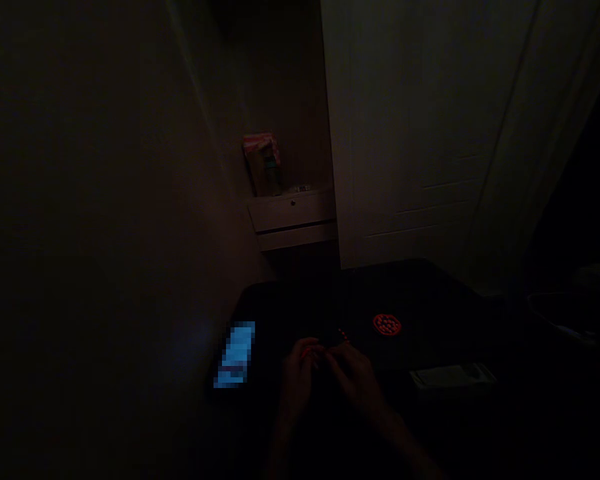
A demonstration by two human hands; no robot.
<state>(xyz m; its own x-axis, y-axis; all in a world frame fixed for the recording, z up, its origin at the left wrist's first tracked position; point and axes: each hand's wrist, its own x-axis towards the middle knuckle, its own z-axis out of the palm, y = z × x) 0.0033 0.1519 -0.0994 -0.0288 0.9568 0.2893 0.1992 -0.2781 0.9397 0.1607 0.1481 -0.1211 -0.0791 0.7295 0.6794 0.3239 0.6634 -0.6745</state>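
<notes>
A thin orange-red strand [344,335] shows as a short dotted line just past the right hand [353,371], its long axis slanting from the upper left down to the right, toward the knuckles. An orange-red piece [310,350] sits between the curled fingers of the left hand [297,370], running roughly crosswise toward the right fingertips; whether it joins the strand is too dark to tell. Both glow against the gloom, the strand broken into small bright dashes. The left hand is closed around the piece; the right hand's fingers are bent together beside it, but I cannot tell whether they grip anything. All this is over a dark surface [300,300]. To the right lies a round orange-red patterned disc [387,325], well apart from the hands; to the left, a lit blue pixelated screen [236,353]. Beyond stand a pale drawer unit [300,212] and a panel [405,133].
</notes>
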